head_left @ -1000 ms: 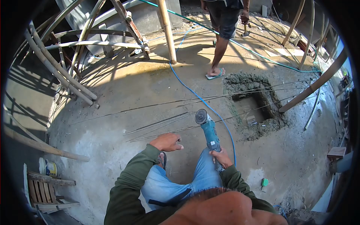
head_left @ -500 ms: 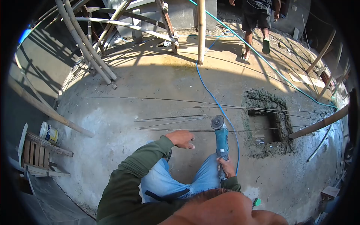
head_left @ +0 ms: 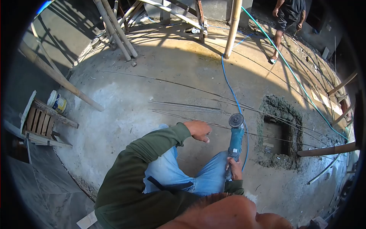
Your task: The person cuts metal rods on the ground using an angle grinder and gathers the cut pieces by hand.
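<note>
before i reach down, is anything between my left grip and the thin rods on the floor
Nothing visible blocks the left grip from the thin rods just ahead of it. The grinder, in the right grip, and the blue cord are off to the right.

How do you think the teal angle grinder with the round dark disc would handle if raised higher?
The teal angle grinder should stay stiff, since its body looks like a rigid casing. It may feel nose-heavy, as the right hand holds its rear end, away from the round dark disc. With only one hand on it, it could also twist.
</note>
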The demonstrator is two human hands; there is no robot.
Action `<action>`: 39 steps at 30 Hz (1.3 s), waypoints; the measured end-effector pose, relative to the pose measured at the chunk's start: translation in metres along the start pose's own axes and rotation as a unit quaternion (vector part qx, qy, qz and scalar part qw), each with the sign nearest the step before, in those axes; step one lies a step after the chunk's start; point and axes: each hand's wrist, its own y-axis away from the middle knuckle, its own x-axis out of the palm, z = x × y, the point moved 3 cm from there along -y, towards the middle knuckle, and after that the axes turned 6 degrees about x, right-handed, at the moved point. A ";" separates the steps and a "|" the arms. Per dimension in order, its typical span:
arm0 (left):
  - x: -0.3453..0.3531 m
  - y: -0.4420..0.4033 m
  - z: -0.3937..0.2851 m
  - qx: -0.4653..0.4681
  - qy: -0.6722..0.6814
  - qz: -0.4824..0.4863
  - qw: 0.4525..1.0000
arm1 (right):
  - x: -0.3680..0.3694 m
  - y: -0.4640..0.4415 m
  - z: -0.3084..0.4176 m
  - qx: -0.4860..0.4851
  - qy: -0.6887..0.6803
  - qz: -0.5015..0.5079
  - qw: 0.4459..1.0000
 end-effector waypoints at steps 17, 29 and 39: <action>0.018 -0.017 -0.018 0.015 -0.062 0.054 0.997 | 0.001 0.015 0.011 -0.010 0.002 0.000 1.000; 0.014 -0.020 -0.007 -0.028 -0.037 0.022 0.999 | -0.004 0.010 0.004 -0.018 -0.007 0.017 1.000; 0.008 -0.028 0.003 -0.037 -0.053 -0.026 0.998 | -0.017 -0.011 -0.005 0.001 0.010 0.021 1.000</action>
